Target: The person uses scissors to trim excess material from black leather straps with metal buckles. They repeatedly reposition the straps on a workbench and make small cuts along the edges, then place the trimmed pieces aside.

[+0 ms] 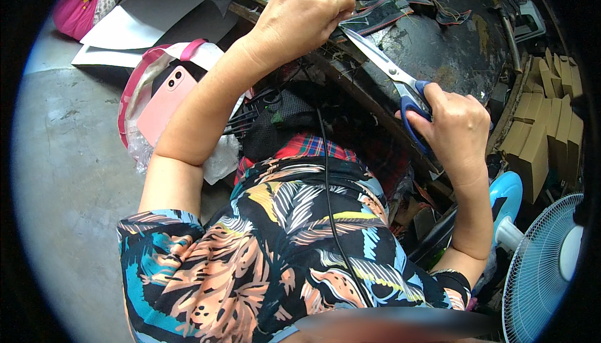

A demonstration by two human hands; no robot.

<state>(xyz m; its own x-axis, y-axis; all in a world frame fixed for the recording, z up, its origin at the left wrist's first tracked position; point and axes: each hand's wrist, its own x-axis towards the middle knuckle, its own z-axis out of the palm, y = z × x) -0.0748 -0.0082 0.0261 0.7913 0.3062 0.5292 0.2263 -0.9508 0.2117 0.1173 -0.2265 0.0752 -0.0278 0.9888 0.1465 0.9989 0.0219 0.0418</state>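
Note:
My right hand (458, 131) grips a pair of scissors (378, 58) by the dark blue handles. The silver blades point up and left, and their tips lie just beside my left hand (303, 19). The fingers of that hand are pinched together over the near edge of the worktable. What they hold is too small or too hidden to make out. Black strips with orange-red edging (383, 12) lie on the dark tabletop right beyond the blade tips. Loose thread ends show around them.
The worn dark worktable (466, 52) has a hammer-like handle (510, 42) at its right. Folded brown cardboard pieces (532, 136) stand farther right, above a blue fan (544, 268). At left, a pink phone (166, 106) lies on a pink-and-white bag (128, 102), near white sheets (141, 20).

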